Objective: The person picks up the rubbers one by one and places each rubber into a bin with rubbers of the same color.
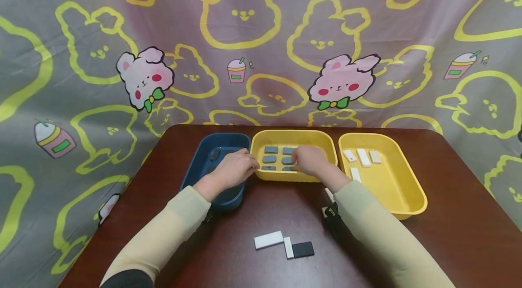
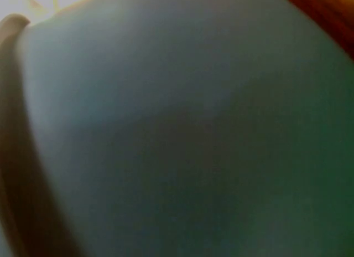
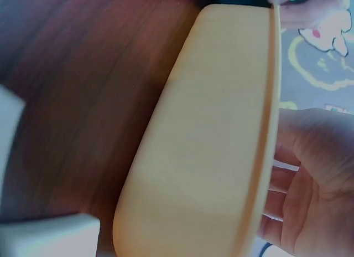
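Note:
A yellow tray [image 1: 293,176] stands in the middle with several grey blocks [image 1: 270,159] laid in rows. My left hand [image 1: 236,168] pinches its front left corner at the rim; in the right wrist view the thumb lies over that corner. Over the right part of the tray, my right hand [image 1: 311,161] reaches down with bent fingers beside the grey blocks. The tray's wall hides those fingertips in the right wrist view, so whether they hold a block cannot be seen. The left wrist view shows mostly a blurred blue surface [image 2: 166,68].
To the left, a blue tray [image 1: 191,165] holds a dark block [image 1: 215,154]. A second yellow tray [image 1: 408,183] at right has several white blocks [image 1: 363,157]. Near the table's front lie two white blocks [image 1: 268,240] and a black block [image 1: 303,250]. More pale pieces lie under the right forearm.

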The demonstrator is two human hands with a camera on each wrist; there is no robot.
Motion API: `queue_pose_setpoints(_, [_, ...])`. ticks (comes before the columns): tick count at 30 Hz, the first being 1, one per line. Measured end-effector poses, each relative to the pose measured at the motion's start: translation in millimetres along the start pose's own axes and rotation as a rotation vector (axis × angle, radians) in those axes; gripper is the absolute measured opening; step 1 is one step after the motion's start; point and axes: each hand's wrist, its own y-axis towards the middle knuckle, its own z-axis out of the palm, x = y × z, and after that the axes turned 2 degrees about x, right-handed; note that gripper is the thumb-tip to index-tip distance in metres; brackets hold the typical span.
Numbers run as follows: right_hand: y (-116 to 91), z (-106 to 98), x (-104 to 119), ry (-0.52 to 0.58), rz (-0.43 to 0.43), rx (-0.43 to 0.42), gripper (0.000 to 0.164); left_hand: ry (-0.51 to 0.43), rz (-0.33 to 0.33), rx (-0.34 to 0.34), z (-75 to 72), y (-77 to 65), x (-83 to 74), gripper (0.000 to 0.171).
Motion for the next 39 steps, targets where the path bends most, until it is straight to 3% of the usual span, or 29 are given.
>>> queue_pose_setpoints(6, [-18.9, -5.9, 1.1, -0.009, -0.021, -0.06, 0.013, 0.008, -0.01, 0.014, -1.6, 0.6, 1.1, 0.01])
queue_pose_setpoints(9, [-30.5, -7.3, 8.2, -0.012, -0.036, -0.131, 0.015, 0.009, -0.013, 0.018, -1.5, 0.1, 1.4, 0.01])
queue_pose_setpoints(13, [-47.4, -4.0, 24.4, -0.034, -0.14, -0.242, 0.018, 0.006, -0.007, 0.012, -1.3, -0.7, 1.0, 0.01])
queue_pose_setpoints(16, [-59.8, 0.8, 39.0, -0.038, -0.245, -0.258, 0.02, 0.013, -0.012, 0.011, -1.6, -0.4, 0.6, 0.01])
queue_pose_setpoints(19, [-71.4, 6.2, 53.0, -0.039, -0.342, -0.2, 0.022, 0.017, -0.018, 0.009, -2.1, 0.2, 0.3, 0.01])
queue_pose_setpoints(27, [-87.9, 25.4, 81.6, -0.107, -0.545, 0.056, 0.025, 0.026, -0.022, 0.001, -0.3, 0.1, 0.1, 0.01])
queue_pose_setpoints(34, [-91.9, 41.8, 96.6, -0.17, -0.592, 0.166, 0.03, 0.011, -0.014, -0.016, 1.8, -0.7, -0.5, 0.01])
queue_pose_setpoints(39, [-92.7, 51.6, 102.0, -0.223, -0.587, 0.179, 0.031, 0.011, -0.009, -0.018, 1.5, -1.4, -1.0, 0.009])
